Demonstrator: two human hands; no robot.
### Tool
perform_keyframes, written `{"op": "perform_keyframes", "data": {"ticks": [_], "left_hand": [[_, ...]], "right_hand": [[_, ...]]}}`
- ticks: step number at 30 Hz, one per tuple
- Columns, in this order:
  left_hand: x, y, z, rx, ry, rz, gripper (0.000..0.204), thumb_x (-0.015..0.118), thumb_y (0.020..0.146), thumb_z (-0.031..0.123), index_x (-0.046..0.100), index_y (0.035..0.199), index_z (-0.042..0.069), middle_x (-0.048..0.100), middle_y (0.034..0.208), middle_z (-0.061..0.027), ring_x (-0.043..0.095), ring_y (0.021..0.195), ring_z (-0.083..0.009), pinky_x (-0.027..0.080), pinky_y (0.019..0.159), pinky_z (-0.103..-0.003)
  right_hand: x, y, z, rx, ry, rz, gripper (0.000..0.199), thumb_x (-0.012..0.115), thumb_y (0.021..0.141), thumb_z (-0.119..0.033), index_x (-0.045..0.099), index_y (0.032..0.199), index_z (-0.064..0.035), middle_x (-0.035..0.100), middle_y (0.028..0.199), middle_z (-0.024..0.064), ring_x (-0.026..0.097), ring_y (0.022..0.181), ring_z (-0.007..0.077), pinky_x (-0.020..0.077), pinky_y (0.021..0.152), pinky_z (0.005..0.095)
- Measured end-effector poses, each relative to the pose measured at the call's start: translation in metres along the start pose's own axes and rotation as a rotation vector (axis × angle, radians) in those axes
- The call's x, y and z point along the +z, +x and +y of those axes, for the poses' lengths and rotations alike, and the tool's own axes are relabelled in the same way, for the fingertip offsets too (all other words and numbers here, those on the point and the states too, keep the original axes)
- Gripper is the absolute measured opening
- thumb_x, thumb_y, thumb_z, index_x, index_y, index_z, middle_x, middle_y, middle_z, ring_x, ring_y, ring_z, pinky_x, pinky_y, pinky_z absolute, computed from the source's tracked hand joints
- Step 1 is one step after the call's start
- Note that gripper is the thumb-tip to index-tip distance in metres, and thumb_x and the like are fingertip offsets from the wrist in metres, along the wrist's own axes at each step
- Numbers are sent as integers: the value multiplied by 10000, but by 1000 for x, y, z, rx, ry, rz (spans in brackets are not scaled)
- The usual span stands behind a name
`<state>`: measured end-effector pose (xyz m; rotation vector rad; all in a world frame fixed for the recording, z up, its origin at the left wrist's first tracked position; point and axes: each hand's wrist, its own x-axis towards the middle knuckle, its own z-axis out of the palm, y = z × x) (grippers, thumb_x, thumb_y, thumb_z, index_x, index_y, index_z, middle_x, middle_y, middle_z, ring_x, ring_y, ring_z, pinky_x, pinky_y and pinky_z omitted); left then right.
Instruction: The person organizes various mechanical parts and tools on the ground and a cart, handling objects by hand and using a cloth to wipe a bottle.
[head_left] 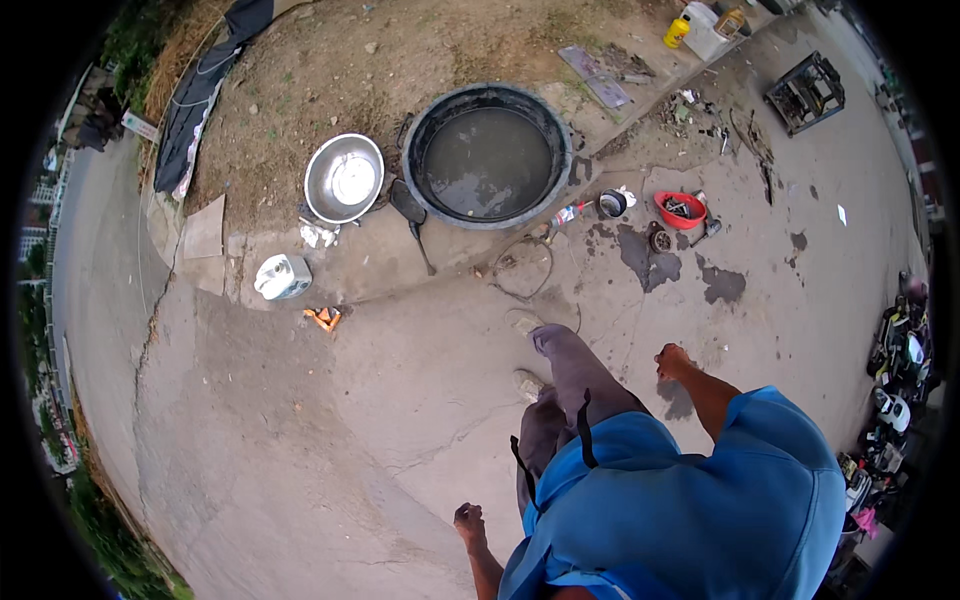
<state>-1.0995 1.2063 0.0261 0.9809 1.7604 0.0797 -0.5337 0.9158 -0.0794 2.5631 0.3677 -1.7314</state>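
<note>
Grey concrete ground (300, 440), cracked and stained dark in patches, fills most of the frame.

- Left hand (467, 522): lower centre, fingers curled loosely inward, nothing held; it hangs over bare concrete, well apart from every object.
- Right hand (672, 360): right of centre, fingers curled toward a loose fist, nothing visibly held; whether it is fully closed cannot be told.
- Blue shirt (690, 500): lower right, worn by the person; grey trousers (575, 375) extend up toward centre, ending in a shoe (524, 322).
- Large black round tub (487, 155): upper centre, holding murky water.
- Steel basin (344, 178): just left of the tub, on dirt.
- Black long-handled pan (409, 206): between basin and tub, handle pointing down-frame.
- White plastic jug (283, 276): left of centre, lying on its side.
- Orange scrap (324, 318): just below the jug.
- Wire loop (524, 266): on the ground below the tub.
- Red bowl (680, 209): right of the tub, holding small dark parts.
- Yellow bottle (677, 31): top edge, right.
- Black crate (804, 93): upper right.
</note>
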Motion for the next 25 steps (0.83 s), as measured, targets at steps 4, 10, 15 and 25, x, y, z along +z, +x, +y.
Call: {"op": "perform_keyframes", "data": {"ticks": [4,10,15,25], "left_hand": [[17,73,41,63,130,-199,192,557,891,129,583,1040,11,630,735,-57,479,515,-57,350,401,-205],[57,80,112,327,385,-308,236,570,909,140,576,1079,-24,659,790,-95,583,652,-120,461,542,-259],[108,62,137,575,489,-412,252,562,917,139,569,1068,-62,664,793,-108,614,693,-151,503,645,-284],[186,8,56,365,671,-443,159,563,894,48,566,1026,-40,632,780,-82,613,635,-134,477,508,-255]], "right_hand": [[112,-114,148,414,752,172,248,542,925,-206,598,709,-99,555,569,66,572,479,196,446,407,370],[299,-209,179,558,1226,-125,101,488,899,-176,559,913,-105,565,762,94,570,656,246,413,505,417],[294,-291,112,603,1170,16,357,586,952,-202,540,640,-34,471,531,60,443,412,160,327,379,287],[366,-287,294,639,1743,221,179,585,921,-154,570,810,-15,494,587,55,467,456,150,340,392,299]]}}
